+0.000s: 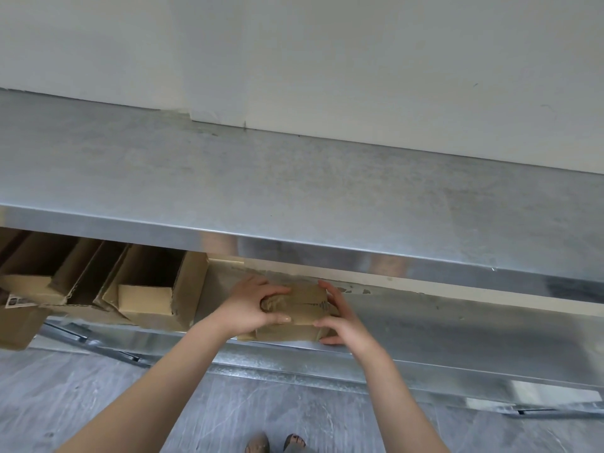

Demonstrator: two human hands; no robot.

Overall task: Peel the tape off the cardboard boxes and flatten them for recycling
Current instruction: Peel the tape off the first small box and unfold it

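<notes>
A small brown cardboard box (302,310) wrapped in shiny clear tape sits on the lower metal shelf (441,325), near its front edge. My left hand (251,305) grips the box's left side, fingers curled over the top and thumb along the front. My right hand (343,318) holds the right side, fingers spread along the edge and thumb under the front corner. Crumpled tape bunches on the box top between my hands.
Several open cardboard boxes (143,289) lie on their sides at the left of the lower shelf, one hanging over the edge. The steel table top (294,178) juts out above the shelf, against a white wall. My feet show on the grey floor (98,387).
</notes>
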